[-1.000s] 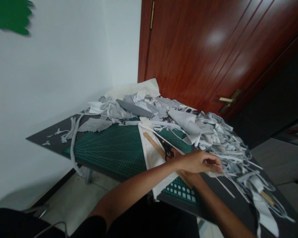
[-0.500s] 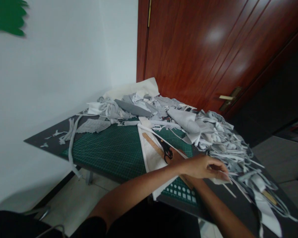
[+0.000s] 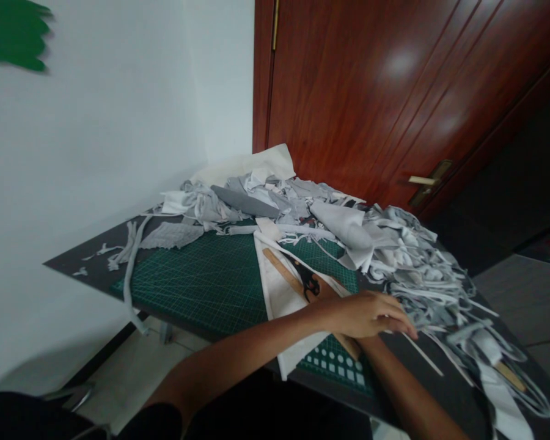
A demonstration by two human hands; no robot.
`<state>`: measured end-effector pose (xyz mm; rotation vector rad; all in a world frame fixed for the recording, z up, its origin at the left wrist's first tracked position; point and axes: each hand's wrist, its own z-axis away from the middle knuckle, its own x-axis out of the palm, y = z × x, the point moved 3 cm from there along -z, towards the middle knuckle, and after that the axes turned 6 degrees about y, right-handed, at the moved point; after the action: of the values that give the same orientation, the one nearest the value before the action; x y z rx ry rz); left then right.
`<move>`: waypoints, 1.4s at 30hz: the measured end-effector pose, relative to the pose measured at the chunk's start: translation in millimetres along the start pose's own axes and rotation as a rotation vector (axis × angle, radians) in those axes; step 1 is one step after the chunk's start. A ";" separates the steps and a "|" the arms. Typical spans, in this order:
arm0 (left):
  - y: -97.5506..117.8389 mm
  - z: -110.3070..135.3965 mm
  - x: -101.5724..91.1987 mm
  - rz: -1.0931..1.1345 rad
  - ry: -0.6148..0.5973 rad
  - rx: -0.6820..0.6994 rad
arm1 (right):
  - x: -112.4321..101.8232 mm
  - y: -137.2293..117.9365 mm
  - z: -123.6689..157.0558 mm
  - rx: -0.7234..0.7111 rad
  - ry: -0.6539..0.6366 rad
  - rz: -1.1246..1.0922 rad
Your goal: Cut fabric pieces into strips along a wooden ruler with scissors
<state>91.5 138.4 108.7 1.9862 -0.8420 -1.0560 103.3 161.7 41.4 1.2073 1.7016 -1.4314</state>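
Observation:
My left hand [image 3: 371, 313] reaches across my right forearm to the table's right side. Its fingers are partly extended and apart, over thin white strips [image 3: 424, 354] on the dark tabletop, with nothing plainly gripped. Under it, my right hand [image 3: 324, 292] is closed around black-handled scissors [image 3: 310, 285]; much of this hand is hidden by the left arm. The scissor blades point away from me, along the edge of a long white fabric piece [image 3: 272, 287]. A wooden ruler [image 3: 282, 267] lies slantwise on that fabric, its middle covered by my hands.
A green cutting mat [image 3: 197, 281] lies under the fabric on the dark table [image 3: 73, 261]. Grey and white scraps [image 3: 297, 195] cover the back, and a tangled heap of strips [image 3: 412, 263] fills the right side. Beyond stand a white wall and a brown door [image 3: 348, 91].
My left hand has lowered slightly and its fingers have loosened from the thin white strips, which now lie on the tabletop. My right hand stays on the scissors.

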 end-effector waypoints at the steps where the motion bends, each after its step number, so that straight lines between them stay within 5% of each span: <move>1: 1.2 5.7 -9.5 -0.091 0.016 0.032 | -1.5 1.4 -1.9 -0.011 0.001 0.006; 5: 0.6 48.1 -81.0 -0.437 0.116 0.071 | -9.7 5.8 -13.2 -0.102 -0.061 0.014; 9: -26.8 105.4 -170.2 -0.754 0.246 -0.096 | -12.1 7.2 -17.9 -0.212 -0.164 -0.027; 13: -60.2 144.3 -215.1 -0.847 0.222 -0.179 | -10.4 11.4 -18.6 -0.242 -0.223 -0.052; 18: -81.4 149.6 -231.9 -0.832 0.174 -0.197 | -9.1 16.9 -21.3 -0.258 -0.257 -0.088; 24: -81.4 150.0 -246.1 -0.825 0.237 -0.200 | -11.1 20.4 -20.6 -0.257 -0.248 -0.117; 42: -80.9 148.5 -242.2 -0.876 0.346 -0.208 | -4.9 21.5 -20.1 -0.275 -0.166 0.047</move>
<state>-129.7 331.7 78.0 2.2875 0.3654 -1.1261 126.9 180.0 41.5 0.9461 1.6789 -1.1881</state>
